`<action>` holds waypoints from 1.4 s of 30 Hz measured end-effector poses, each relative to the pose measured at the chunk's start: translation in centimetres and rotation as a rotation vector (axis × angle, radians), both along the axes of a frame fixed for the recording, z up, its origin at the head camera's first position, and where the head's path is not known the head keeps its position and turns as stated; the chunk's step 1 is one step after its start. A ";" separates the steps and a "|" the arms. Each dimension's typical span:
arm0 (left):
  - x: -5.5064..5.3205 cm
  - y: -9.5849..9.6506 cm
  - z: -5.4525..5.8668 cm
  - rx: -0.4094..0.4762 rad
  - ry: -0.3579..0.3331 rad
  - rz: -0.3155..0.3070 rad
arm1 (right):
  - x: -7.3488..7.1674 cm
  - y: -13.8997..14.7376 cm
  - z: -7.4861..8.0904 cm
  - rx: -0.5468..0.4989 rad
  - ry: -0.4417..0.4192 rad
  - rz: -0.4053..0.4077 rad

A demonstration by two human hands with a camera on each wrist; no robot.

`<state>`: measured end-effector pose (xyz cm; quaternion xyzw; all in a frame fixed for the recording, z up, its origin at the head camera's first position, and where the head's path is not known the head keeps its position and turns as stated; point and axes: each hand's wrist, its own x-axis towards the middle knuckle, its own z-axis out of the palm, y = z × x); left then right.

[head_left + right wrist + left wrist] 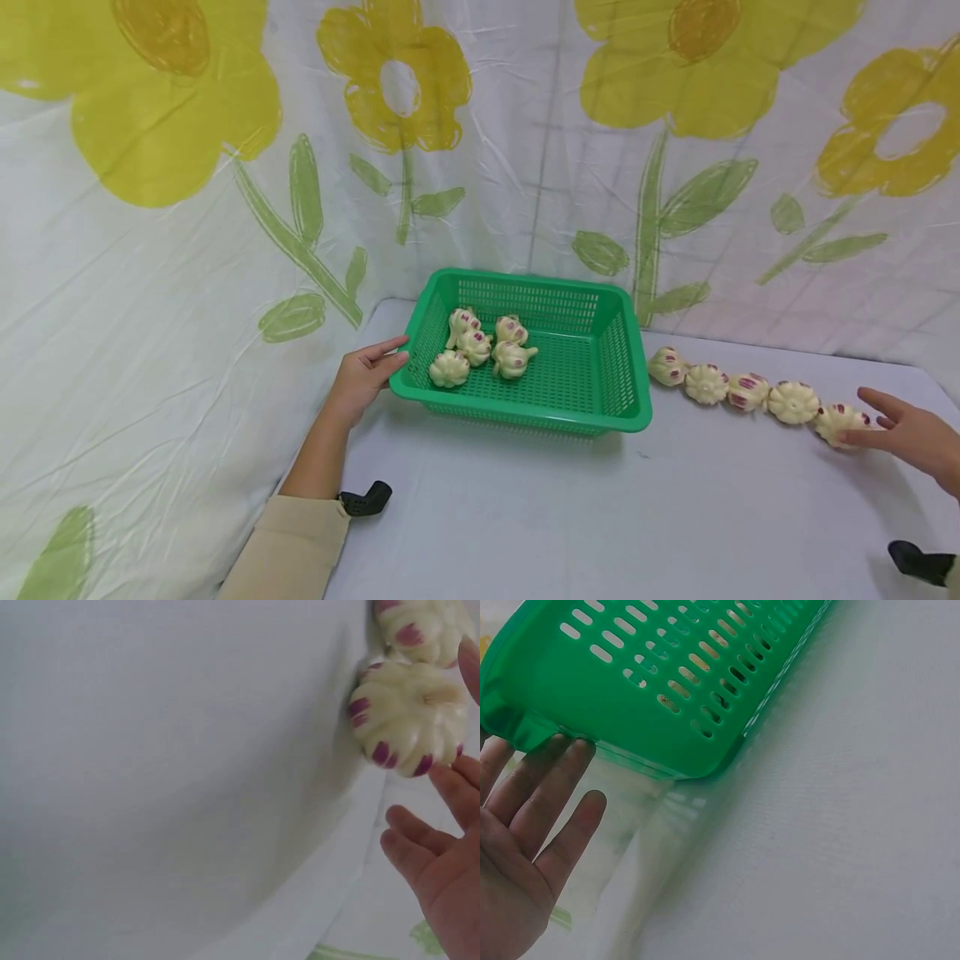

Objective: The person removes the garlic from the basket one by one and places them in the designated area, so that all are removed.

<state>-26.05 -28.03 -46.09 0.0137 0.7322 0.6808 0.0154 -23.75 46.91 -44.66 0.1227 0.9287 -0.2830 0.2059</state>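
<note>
My left hand is at the left end of a green plastic basket, its fairly straight fingers touching the rim. In the left wrist view, fingertips meet the underside of that rim, and the little finger stands away from it. Several garlic bulbs with purple marks lie in the basket's left half. My right hand is spread around the rightmost garlic bulb of a row on the table. In the right wrist view, one fingertip is right at this bulb, while the other fingers stay apart from it.
Several more garlic bulbs form the row from the basket's right side toward my right hand. The table has a pale cover. Behind it and to the left hangs a white cloth with yellow flowers.
</note>
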 end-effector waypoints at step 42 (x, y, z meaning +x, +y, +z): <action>0.5 0.2 0.3 -0.029 0.027 0.016 | -10.9 -32.5 12.9 -0.233 0.515 0.594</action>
